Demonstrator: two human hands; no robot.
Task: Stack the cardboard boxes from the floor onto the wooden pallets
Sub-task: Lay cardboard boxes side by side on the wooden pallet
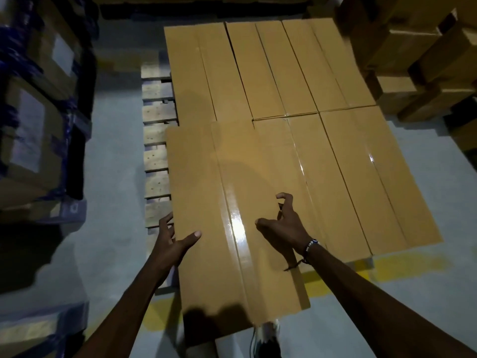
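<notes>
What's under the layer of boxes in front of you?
A wooden pallet: its slats stick out along the left edge of the cardboard boxes. The rest of it is covered, so I cannot tell whether another layer of boxes lies underneath.

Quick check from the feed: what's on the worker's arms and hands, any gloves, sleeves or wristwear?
No gloves: left hand and right hand are bare, and both forearms show no sleeves. The right wrist carries a beaded bracelet with dark and pale beads and a loose cord end. Nothing shows on the left wrist.
</notes>
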